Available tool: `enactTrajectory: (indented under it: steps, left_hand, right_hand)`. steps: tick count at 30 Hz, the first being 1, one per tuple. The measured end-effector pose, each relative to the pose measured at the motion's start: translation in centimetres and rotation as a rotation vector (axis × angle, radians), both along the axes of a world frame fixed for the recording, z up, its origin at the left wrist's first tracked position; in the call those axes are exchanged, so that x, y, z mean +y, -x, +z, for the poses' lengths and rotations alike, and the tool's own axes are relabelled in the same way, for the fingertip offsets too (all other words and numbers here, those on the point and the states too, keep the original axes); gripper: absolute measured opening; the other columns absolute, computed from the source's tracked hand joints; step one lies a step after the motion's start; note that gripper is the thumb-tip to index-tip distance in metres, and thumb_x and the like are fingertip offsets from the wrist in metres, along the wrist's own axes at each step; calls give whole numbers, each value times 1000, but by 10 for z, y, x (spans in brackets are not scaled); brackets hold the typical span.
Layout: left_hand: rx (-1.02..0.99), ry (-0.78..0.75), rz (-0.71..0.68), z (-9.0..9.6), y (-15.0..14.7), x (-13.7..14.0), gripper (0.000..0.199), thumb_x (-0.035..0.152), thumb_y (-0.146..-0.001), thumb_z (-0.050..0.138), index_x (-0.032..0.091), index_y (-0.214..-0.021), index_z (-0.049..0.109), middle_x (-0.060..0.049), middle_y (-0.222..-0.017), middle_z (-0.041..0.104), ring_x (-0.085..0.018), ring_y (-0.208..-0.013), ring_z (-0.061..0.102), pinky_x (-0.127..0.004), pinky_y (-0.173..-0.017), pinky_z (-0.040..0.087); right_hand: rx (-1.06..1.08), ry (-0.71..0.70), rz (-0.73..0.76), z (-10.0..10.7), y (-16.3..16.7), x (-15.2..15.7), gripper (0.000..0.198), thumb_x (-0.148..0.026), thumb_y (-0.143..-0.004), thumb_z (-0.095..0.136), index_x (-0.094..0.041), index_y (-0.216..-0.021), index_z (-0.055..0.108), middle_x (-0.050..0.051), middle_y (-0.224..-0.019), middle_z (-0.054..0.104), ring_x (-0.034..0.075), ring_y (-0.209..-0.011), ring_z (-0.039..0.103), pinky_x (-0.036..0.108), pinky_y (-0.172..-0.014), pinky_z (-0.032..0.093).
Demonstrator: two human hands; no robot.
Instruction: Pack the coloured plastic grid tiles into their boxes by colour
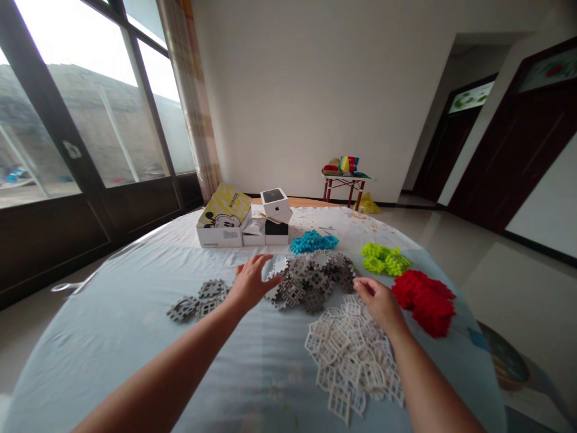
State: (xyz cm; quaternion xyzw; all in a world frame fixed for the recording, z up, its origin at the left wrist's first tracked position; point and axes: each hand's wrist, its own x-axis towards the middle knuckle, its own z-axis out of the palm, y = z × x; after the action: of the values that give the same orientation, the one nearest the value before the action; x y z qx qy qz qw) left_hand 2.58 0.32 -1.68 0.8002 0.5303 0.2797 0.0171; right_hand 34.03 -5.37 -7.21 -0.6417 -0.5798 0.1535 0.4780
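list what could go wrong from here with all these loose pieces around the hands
The right hand sits between the white pieces and the red pile, so a sideways sweep might mix the two.

The loosely heaped gray pile could slide and scatter if the left hand, at its edge, pushes in.

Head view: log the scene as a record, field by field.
Left hand: open, at left end of grey pile; contact unclear
Right hand: at grey pile's right end, fingers curled; grip unclear
Small grey group: left of left hand
White pile: nearer the wearer than grey pile
Blue pile: behind grey pile
Green pile: behind red pile, right side
Yellow box: far left
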Motion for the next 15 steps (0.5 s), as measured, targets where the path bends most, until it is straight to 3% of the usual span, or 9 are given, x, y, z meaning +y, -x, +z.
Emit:
enactTrajectory:
  steps: [7, 11, 15]
  left_hand:
    - [79, 109, 179, 0, 83, -10, 45, 51, -79, 45, 21, -111, 55, -8, -110, 63, -25, -98, 60, -38, -84, 37]
    - [183, 194, 168, -5, 114, -25, 44, 54, -73, 51, 25, -105, 60, -7, -108, 66, -28, -102, 57, -39, -86, 34]
    - [276, 265, 116, -9, 125, -35, 46, 49, -62, 64, 29, -103, 63, -6, -112, 65, -31, -106, 54, -41, -86, 31]
  right_hand:
    - [5, 16, 11, -4, 0, 1, 34, -45, -78, 49, -18, -90, 64, 8, -85, 69, 22, -78, 64, 31, -72, 48]
    - [30, 28, 23, -8, -2, 2, 35, -46, -77, 49, -17, -92, 63, 9, -87, 69, 22, -80, 64, 31, -73, 49]
    - [23, 38, 23, -11, -3, 3, 35, -46, -77, 50, -18, -92, 63, 9, -87, 69, 22, -81, 64, 31, -73, 49]
